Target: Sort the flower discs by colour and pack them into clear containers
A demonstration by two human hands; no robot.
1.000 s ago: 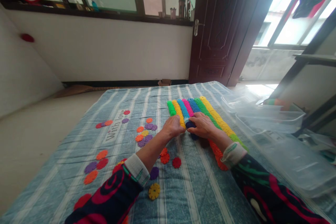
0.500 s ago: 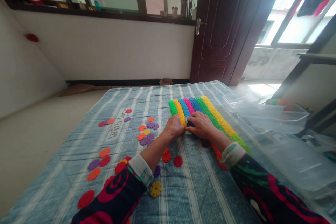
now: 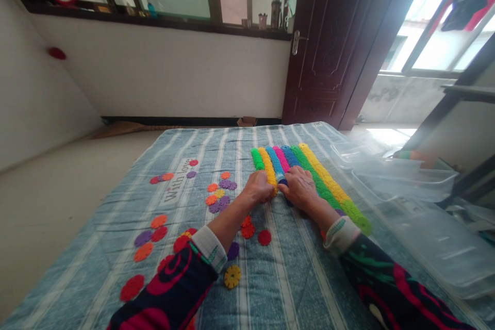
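Observation:
Rows of notched plastic discs lie side by side on the bedspread. My left hand is closed at the near end of the yellow row, beside a short green row. Close by on its right, my right hand curls its fingers and thumb around the near end of the blue row, where dark blue discs show. That hand partly covers the pink row and a darker blue row. Beyond it run a long green row and a long yellow row.
Loose red discs, purple discs and a yellow disc are scattered on the left and near me. Clear plastic boxes and a clear lid sit at the right. A dark red door stands behind the bed.
The view has shifted slightly, so everything sits a little further right. My right hand has moved slightly away from my left, and more of the yellow row's near end shows between them.

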